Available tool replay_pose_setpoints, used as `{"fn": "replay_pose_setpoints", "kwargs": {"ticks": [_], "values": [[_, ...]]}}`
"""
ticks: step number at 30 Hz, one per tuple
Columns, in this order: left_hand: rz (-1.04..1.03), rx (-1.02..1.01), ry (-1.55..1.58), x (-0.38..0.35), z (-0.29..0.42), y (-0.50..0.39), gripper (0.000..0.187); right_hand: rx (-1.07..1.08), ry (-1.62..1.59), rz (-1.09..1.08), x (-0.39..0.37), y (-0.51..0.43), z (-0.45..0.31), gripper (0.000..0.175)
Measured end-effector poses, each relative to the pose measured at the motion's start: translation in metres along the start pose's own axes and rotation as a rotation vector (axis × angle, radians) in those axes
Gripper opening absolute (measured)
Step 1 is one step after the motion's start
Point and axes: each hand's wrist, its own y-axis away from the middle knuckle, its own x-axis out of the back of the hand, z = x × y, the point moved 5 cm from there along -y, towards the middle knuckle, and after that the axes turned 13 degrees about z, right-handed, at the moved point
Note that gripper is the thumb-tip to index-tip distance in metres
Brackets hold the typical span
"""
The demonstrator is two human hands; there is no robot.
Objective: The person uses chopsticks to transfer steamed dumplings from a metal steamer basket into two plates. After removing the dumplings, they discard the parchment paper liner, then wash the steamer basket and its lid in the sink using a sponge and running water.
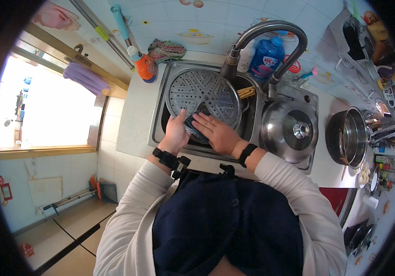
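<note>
A round perforated metal steamer tray (197, 89) rests tilted over the basin of the stainless steel sink (159, 131). My left hand (176, 132) grips its near left rim, with the thumb on top. Under the flat fingers of my right hand (218, 132) a dark cloth (199, 129) is pressed against the tray's near part. Behind the tray's right side, a bundle of wooden chopsticks (246, 92) shows in the basin. What else lies beneath the tray is mostly hidden.
A curved faucet (230, 63) arches over the sink's back right. Right of the basin sit a domed metal lid (276, 127) and a deep steel pot (333, 138). An orange bottle (145, 69), a patterned cloth (166, 51) and a blue detergent bottle (266, 57) stand along the back.
</note>
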Motion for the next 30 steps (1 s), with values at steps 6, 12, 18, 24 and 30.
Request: {"fn": "replay_pose_setpoints", "kwargs": {"ticks": [6,12,18,24,30], "values": [[-0.075,0.006,0.079,0.003,0.013,0.005,0.038,-0.315,0.237,-0.025,0.028,0.020,0.051,0.086],[0.087,-0.056,0.001,0.003,-0.009,-0.007,0.034,-0.145,-0.014,-0.041,-0.013,-0.002,-0.005,0.084],[-0.049,-0.081,0.131,0.011,0.014,-0.010,0.040,-0.193,0.193,-0.214,0.016,0.009,0.047,0.080],[-0.019,-0.040,0.152,0.001,-0.006,-0.017,0.038,-0.100,0.017,-0.062,-0.002,0.002,0.011,0.072],[-0.078,-0.049,0.225,0.002,0.008,-0.016,0.042,-0.014,0.056,-0.117,0.022,0.005,0.040,0.064]]}}
